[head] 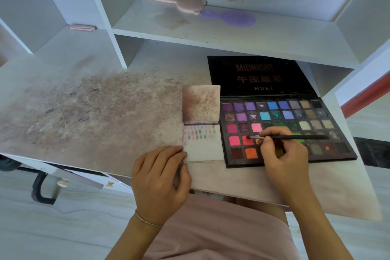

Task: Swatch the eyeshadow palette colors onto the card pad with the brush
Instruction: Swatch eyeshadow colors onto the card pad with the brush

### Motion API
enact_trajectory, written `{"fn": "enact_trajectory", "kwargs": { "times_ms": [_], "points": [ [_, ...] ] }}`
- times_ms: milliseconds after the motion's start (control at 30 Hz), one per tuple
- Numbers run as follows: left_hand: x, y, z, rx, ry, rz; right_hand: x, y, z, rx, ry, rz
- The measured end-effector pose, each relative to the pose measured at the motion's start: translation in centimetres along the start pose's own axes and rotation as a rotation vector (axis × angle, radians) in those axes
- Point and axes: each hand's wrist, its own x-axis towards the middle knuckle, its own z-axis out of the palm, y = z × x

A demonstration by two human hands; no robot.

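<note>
With the right hand (282, 154) pinching the brush (289, 137), swirl its tip lightly in the red pan (247, 141) while the left hand (160, 177), fingers loosely curled, steadies the card pad (203, 143).

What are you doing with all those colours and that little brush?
A person is testing eyeshadow colours. The right hand holds a thin brush with its tip in a red pan of the open eyeshadow palette. The left hand steadies the left edge of the card pad, which lies beside the palette on the desk. A row of small swatches already runs along the top of the white page.
</note>
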Motion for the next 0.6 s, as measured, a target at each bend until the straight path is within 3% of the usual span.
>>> {"fn": "enact_trajectory", "kwargs": {
  "times_ms": [233,600],
  "points": [
    [0.4,0.4,-0.7,0.033,-0.110,-0.068,0.0,0.2,0.1,-0.038,-0.017,-0.016],
    [2.9,-1.1,-2.3,0.133,-0.560,-0.150,0.0,0.0,0.0,-0.021,-0.017,-0.004]
  ]
}}
